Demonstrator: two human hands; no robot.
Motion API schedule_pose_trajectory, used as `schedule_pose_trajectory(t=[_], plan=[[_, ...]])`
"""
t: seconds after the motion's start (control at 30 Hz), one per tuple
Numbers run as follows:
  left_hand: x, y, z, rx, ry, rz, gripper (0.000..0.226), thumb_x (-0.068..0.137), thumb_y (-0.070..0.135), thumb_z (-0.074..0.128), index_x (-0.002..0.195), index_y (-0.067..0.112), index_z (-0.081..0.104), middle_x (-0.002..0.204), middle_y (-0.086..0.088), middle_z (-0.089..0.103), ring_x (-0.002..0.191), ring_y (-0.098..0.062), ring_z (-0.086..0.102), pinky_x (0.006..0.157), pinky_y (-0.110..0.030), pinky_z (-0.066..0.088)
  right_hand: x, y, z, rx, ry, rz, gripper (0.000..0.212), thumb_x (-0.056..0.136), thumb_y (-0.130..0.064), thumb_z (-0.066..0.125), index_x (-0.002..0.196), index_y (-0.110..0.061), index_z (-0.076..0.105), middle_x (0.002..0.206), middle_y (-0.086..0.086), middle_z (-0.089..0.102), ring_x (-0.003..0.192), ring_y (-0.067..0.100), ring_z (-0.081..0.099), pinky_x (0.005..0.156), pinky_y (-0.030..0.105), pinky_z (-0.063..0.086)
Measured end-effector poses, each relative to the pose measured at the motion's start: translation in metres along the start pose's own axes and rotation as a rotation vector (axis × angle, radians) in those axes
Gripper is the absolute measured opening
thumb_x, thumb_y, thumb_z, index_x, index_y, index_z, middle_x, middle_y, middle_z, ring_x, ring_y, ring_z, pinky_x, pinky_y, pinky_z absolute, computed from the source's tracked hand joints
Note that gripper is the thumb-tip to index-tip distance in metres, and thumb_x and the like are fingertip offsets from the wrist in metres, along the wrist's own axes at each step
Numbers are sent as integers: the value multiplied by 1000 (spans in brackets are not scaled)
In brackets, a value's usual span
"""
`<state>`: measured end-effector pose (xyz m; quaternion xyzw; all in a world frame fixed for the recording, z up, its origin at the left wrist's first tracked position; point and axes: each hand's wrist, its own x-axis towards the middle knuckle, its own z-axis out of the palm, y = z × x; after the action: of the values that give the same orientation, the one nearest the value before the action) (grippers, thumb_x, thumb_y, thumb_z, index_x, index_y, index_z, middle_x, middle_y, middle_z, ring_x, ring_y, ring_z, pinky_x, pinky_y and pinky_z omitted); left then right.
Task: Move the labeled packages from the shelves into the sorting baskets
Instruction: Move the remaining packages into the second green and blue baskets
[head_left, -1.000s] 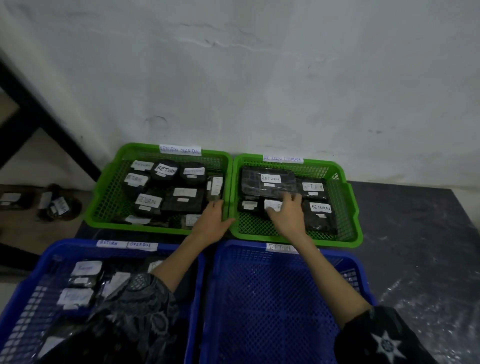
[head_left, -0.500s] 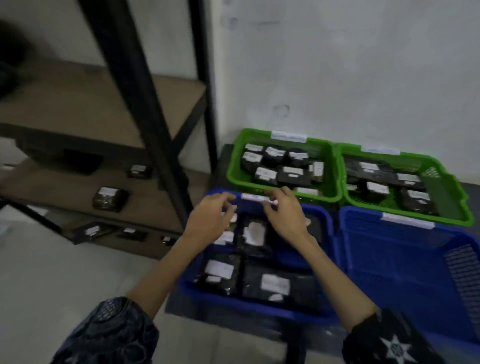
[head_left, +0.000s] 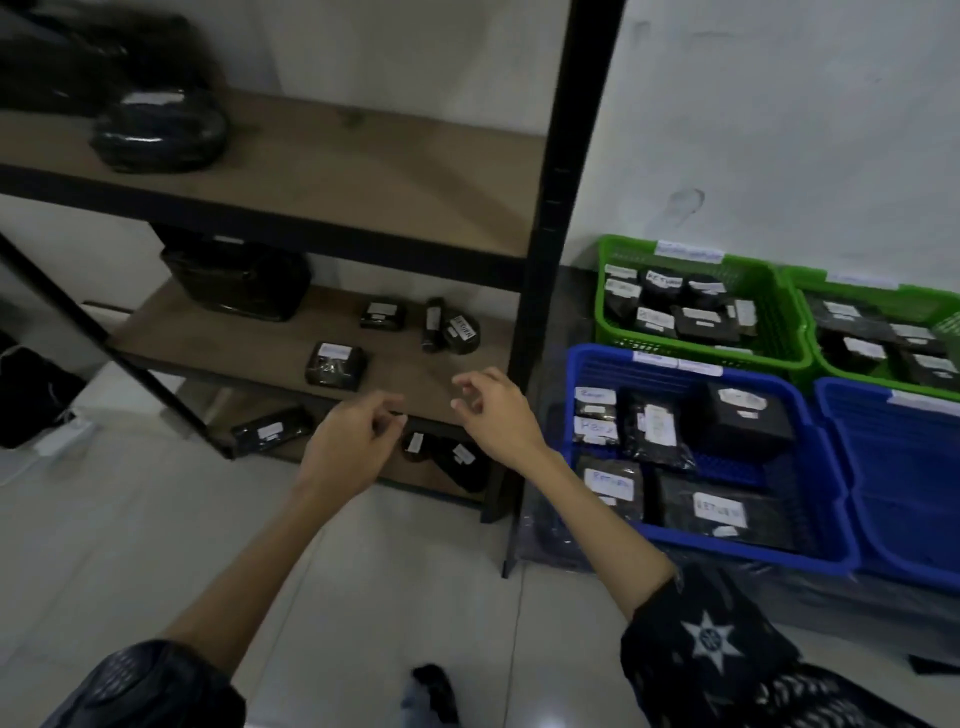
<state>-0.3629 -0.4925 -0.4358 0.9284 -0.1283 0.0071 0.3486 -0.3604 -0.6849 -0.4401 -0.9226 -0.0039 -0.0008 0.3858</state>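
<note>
Both hands hang empty, fingers loosely curled: the left hand (head_left: 349, 448) lies nearest the labelled package (head_left: 335, 366) just beyond on the middle shelf (head_left: 218, 343), the right hand (head_left: 493, 413) beside it.

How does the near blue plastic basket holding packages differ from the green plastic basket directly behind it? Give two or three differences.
The blue plastic basket is blue, while the green plastic basket is green. The blue one sits nearer the person; the green one stands behind it, against the wall. The blue basket looks larger and deeper than the green one. Both are slotted plastic, carry a white label on the rim, and hold black packages with white labels.
</note>
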Motion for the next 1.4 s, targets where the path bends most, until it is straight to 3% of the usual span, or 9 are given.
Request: schedule_pose_trajectory(t=[0.3, 0.47, 0.63, 0.83, 0.93, 1.03, 1.23, 1.33, 1.4], plan=[[75, -91, -26, 44, -216, -19, 29, 93, 29, 55, 121, 21, 58, 103, -2, 69, 96, -16, 64, 86, -40, 53, 62, -12, 75, 54, -4, 186, 24, 88, -20, 61, 112, -18, 63, 111, 1, 58, 98, 15, 62, 89, 35, 50], [126, -141, -23, 64, -379, -23, 32, 94, 31, 54, 124, 21, 56, 110, -3, 69, 103, -17, 64, 90, -39, 51, 95, -11, 103, 39, 25, 301, 30, 86, -11, 58, 114, -21, 63, 110, 0, 61, 100, 14, 59, 83, 25, 45], [176, -190, -1, 128, -421, -7, 28, 93, 33, 54, 118, 21, 59, 111, 0, 69, 101, -18, 63, 86, -32, 50, 135, -7, 137, 32, 62, 351, 26, 88, -24, 59, 114, -22, 62, 107, -1, 64, 100, 15, 60, 89, 32, 49], [207, -284, 84, 214, -387, 93, 31, 92, 37, 53, 117, 19, 59, 114, -6, 60, 101, -25, 59, 86, -42, 50, 178, 52, 232, 2, 97, 380, 29, 91, -26, 56, 118, -15, 60, 117, 5, 62, 107, 22, 59, 90, 35, 49], [205, -329, 124, 139, -274, 192, 31, 91, 33, 55, 117, 17, 60, 110, -8, 59, 102, -27, 57, 84, -44, 50, 189, 85, 277, 4, 153, 399, 25, 92, -25, 56, 110, -10, 61, 113, 8, 65, 104, 24, 60, 85, 29, 47], [197, -358, 146, 52, -178, 263, 34, 89, 37, 50, 111, 16, 64, 101, -6, 62, 96, -25, 60, 81, -45, 51, 195, 105, 304, 1, 252, 384, 29, 91, -25, 58, 115, -10, 62, 109, 6, 66, 100, 21, 61, 85, 28, 47], [208, -361, 149, -81, -82, 363, 26, 89, 30, 62, 110, 17, 66, 87, 2, 62, 76, -13, 55, 72, -32, 52, 208, 124, 326, 22, 404, 288, 21, 89, -19, 61, 108, -11, 66, 83, -7, 57, 81, 11, 56, 72, 20, 43], [242, -347, 133, -106, -20, 368, 25, 89, 28, 61, 112, 16, 65, 88, 0, 64, 74, -13, 53, 72, -29, 48, 221, 125, 327, 35, 380, 283, 26, 88, -25, 62, 112, -14, 65, 83, -7, 56, 87, 18, 62, 78, 31, 51], [271, -341, 128, -63, 2, 321, 28, 90, 31, 60, 113, 15, 64, 96, -4, 66, 85, -18, 57, 78, -32, 48, 229, 123, 326, 42, 355, 291, 27, 88, -29, 62, 112, -17, 65, 86, -7, 58, 91, 17, 62, 82, 34, 52]])
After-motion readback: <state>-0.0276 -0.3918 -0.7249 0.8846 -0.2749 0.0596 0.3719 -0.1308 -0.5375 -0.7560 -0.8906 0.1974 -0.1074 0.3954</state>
